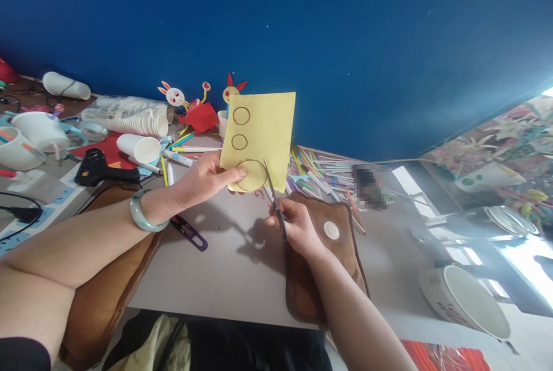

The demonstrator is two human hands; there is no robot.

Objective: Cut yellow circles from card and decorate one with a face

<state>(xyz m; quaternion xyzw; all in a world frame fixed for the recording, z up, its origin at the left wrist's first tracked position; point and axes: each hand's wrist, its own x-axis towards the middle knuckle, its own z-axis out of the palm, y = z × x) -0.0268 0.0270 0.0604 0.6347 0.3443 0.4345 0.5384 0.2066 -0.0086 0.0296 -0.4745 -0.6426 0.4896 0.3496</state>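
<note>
A yellow paper sheet [270,129] with three drawn circles, two small above one large, is held up over the table. My left hand [211,178] pinches its lower left edge, the thumb lying over the large circle. My right hand [296,224] grips dark scissors [280,215] below the sheet. Their blades point up and lie at the paper's lower part, by the right side of the large circle. How far the blades are apart is too small to tell.
A glue gun [101,169], paper cups [138,148] and a purple-handled tool [192,235] are at left. Brown pads [319,296] lie under both forearms. Pens and sticks spread behind, before a blue wall. A white bowl [466,302] stands at right.
</note>
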